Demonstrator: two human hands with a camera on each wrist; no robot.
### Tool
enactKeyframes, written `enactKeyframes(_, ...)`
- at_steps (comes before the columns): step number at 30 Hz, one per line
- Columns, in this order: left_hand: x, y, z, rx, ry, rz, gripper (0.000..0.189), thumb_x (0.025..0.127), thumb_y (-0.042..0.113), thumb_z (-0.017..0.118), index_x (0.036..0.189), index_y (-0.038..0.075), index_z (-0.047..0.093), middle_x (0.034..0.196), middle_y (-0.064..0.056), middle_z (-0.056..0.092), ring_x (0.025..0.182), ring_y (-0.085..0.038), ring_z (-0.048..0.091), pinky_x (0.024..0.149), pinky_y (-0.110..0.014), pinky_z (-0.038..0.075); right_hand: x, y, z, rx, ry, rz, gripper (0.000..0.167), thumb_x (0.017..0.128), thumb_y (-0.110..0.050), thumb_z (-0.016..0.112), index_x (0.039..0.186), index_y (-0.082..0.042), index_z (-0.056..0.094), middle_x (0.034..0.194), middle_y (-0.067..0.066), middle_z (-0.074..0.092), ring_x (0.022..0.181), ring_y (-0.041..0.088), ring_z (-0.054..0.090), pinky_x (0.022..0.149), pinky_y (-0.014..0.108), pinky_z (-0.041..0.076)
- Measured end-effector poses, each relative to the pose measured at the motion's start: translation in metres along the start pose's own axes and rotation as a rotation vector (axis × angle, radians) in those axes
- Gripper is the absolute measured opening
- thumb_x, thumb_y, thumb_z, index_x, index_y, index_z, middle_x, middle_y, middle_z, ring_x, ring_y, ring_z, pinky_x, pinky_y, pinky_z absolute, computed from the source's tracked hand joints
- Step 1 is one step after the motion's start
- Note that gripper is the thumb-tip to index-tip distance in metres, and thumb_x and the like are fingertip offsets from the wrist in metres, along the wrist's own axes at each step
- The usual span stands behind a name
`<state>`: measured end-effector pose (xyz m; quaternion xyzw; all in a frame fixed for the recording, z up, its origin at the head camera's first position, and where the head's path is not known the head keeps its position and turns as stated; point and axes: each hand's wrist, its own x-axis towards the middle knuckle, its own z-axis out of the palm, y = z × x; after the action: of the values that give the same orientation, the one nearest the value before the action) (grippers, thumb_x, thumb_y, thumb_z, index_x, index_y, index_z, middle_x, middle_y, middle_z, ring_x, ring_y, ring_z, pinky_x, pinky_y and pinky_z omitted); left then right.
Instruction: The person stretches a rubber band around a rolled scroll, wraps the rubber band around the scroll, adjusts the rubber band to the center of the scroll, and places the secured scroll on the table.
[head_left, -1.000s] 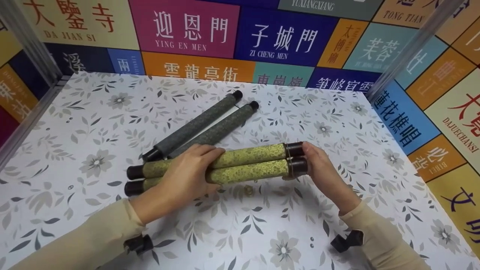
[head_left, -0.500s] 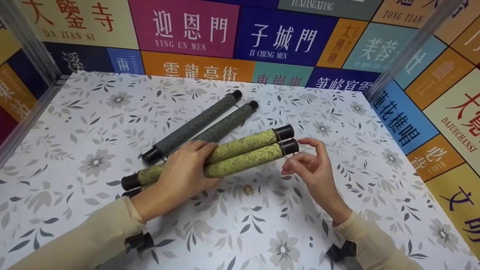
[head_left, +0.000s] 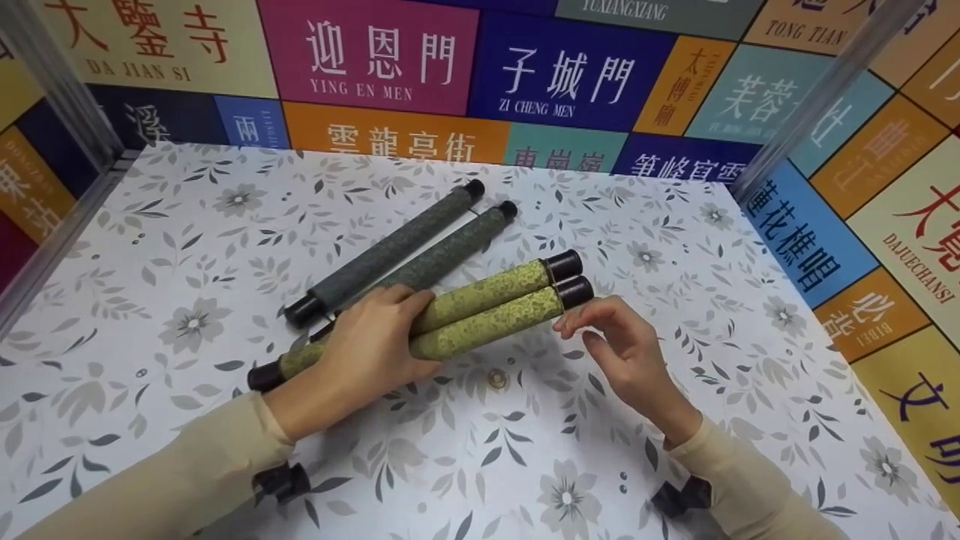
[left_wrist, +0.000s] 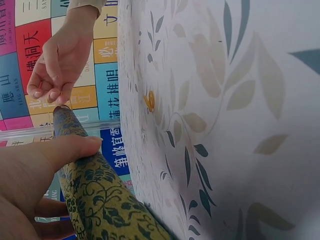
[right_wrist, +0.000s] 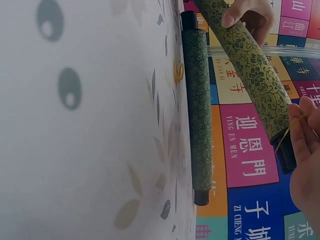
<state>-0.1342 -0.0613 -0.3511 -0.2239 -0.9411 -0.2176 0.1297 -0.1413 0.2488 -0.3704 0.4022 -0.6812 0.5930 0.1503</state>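
My left hand grips a yellow-green patterned scroll around its middle. The scroll is rolled from both ends into two parallel rolls with black end knobs, and its right end tilts up from the table. Beside that end, my right hand pinches a thin rubber band that stretches across the scroll near the knobs in the right wrist view. Behind my left hand lies a dark green scroll, also in two rolls with black knobs.
A small yellow rubber band lies on the flower-patterned table in front of the scroll. Panels with large lettering stand behind and along the sides. Clear upright posts mark the back corners.
The yellow-green scroll's right end has risen and swung away from me. My right hand has left the knobs and draws the rubber band toward me. The dark scroll is unmoved.
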Motion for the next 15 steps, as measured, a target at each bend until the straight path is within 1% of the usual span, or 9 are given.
enactKeyframes(4,0.0001,0.0013,0.0001,-0.003,-0.001,0.007,0.069,0.061,0.036,0.089,0.121,0.009,0.066,0.104,-0.007,0.068,0.092,-0.028,0.065,0.073,-0.046,0.059,0.0025,-0.0036,-0.0002,0.028,-0.019,0.013,0.030,0.077,0.031,0.035,0.096,0.015,0.052,0.093,0.015,0.065,0.102,0.027,0.067,0.092,0.033,0.057)
enactKeyframes(7,-0.0008,0.0007,0.0006,-0.002,0.000,0.006,0.070,0.061,0.035,0.089,0.122,0.009,0.066,0.105,-0.007,0.067,0.092,-0.028,0.065,0.074,-0.046,0.059,0.0045,-0.0069,-0.0009,0.058,-0.032,0.024,0.033,0.074,0.032,0.033,0.096,0.016,0.051,0.094,0.015,0.065,0.100,0.026,0.067,0.091,0.033,0.058)
enactKeyframes(9,-0.0009,0.0002,0.0010,-0.003,-0.001,0.008,0.073,0.060,0.035,0.089,0.124,0.009,0.065,0.106,-0.008,0.067,0.094,-0.028,0.065,0.076,-0.046,0.059,0.0049,-0.0084,-0.0019,0.077,-0.042,0.025,0.032,0.075,0.032,0.033,0.096,0.017,0.051,0.095,0.015,0.065,0.097,0.025,0.068,0.089,0.034,0.059)
enactKeyframes(12,-0.0007,0.0002,0.0013,-0.008,0.002,0.008,0.076,0.060,0.034,0.090,0.127,0.009,0.063,0.109,-0.008,0.068,0.096,-0.029,0.066,0.079,-0.047,0.059,0.0054,-0.0083,-0.0033,0.067,-0.071,0.021,0.026,0.081,0.032,0.038,0.096,0.016,0.054,0.097,0.016,0.065,0.090,0.021,0.068,0.080,0.030,0.061)
enactKeyframes(15,-0.0007,0.0002,0.0012,-0.016,0.013,0.007,0.077,0.061,0.037,0.090,0.128,0.009,0.063,0.109,-0.008,0.069,0.096,-0.029,0.066,0.082,-0.046,0.059,0.0058,-0.0058,-0.0046,0.027,-0.110,0.025,0.023,0.085,0.028,0.047,0.098,0.013,0.059,0.100,0.015,0.066,0.085,0.018,0.068,0.069,0.027,0.060)
